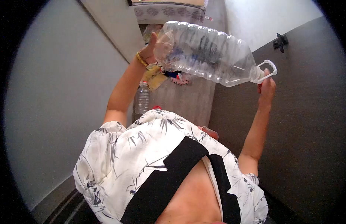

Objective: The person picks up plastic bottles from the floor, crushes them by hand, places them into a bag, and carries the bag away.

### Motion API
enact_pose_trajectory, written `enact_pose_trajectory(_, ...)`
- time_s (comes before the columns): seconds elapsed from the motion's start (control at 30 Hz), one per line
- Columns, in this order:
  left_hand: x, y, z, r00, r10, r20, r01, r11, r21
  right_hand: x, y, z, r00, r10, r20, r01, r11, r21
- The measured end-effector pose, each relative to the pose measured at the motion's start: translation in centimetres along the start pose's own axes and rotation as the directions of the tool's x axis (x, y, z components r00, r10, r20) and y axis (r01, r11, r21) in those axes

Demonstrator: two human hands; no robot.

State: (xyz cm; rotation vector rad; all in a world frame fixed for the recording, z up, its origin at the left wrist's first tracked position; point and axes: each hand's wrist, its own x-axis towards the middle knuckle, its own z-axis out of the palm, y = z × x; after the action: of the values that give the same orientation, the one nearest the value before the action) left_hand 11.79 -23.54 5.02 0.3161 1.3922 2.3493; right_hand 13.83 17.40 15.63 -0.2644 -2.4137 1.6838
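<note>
A large, clear, ribbed plastic bottle (206, 54) is held up in front of me, lying nearly sideways with its neck a little lower on the right. Its base rests against the palm of my left hand (150, 51), whose fingers are partly hidden by the bottle. There is a yellow bangle on that wrist. At the other end, my right hand (267, 89) is closed at the neck, by the white carrying handle (272, 66). Through the clear wall the bottle looks see-through, with no liquid visible.
On the floor below stands a smaller clear bottle (143, 98) with a red cap. Behind it lie a yellowish bag (155, 78) and several small coloured items. A dark door (289, 108) with a black door handle (280, 43) is at right, a pale wall (64, 93) at left.
</note>
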Motion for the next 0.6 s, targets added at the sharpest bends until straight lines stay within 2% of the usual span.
enact_pose_trajectory(0.07, 0.0, 0.4, 0.3, 0.996, 0.070, 0.049, -0.071, 0.997, 0.025, 1.3, -0.4, 0.3, 0.991, 0.136, 0.006, -0.136, 0.983, 0.123)
enact_pose_trajectory(0.17, -0.3, 0.3, 1.6, 0.999, 0.037, -0.013, -0.039, 0.983, -0.179, 3.3, 3.1, 0.9, 0.991, -0.023, -0.128, 0.023, 1.000, -0.006)
enact_pose_trajectory(0.2, 0.2, -0.2, 1.8, 1.000, -0.008, 0.024, 0.015, 0.941, -0.338, 2.9, 3.0, 1.5, 0.992, 0.025, -0.127, -0.013, 0.996, 0.094)
enact_pose_trajectory(0.3, 1.8, -2.1, 3.6, 0.990, -0.044, -0.135, -0.027, 0.875, -0.483, 3.9, 4.7, 1.3, 0.966, -0.232, -0.112, 0.245, 0.962, 0.123)
enact_pose_trajectory(0.33, 2.2, -2.6, 3.6, 0.988, -0.069, -0.137, -0.005, 0.877, -0.481, 4.3, 4.8, 0.9, 0.971, -0.225, -0.083, 0.233, 0.967, 0.107)
enact_pose_trajectory(0.4, 1.8, -4.8, 3.7, 0.982, -0.126, -0.143, 0.042, 0.873, -0.486, 3.5, 3.5, 0.1, 0.928, -0.373, -0.013, 0.372, 0.928, -0.013)
enact_pose_trajectory(0.43, 1.7, -5.8, 3.8, 0.985, -0.156, -0.072, 0.092, 0.833, -0.546, 3.1, 2.1, -0.3, 0.897, -0.441, 0.033, 0.442, 0.893, -0.079)
enact_pose_trajectory(0.5, 1.4, -7.6, 3.6, 0.974, -0.215, 0.077, 0.215, 0.750, -0.625, 1.8, -0.7, -1.5, 0.810, -0.545, 0.218, 0.581, 0.796, -0.168)
enact_pose_trajectory(0.53, 1.9, -8.3, 2.6, 0.961, -0.271, 0.052, 0.234, 0.700, -0.675, 2.2, -1.0, -1.5, 0.758, -0.574, 0.310, 0.641, 0.745, -0.187)
enact_pose_trajectory(0.6, 2.7, -8.7, 2.8, 0.983, -0.171, -0.059, 0.096, 0.772, -0.628, 2.9, -1.4, -3.0, 0.636, -0.627, 0.450, 0.730, 0.677, -0.090)
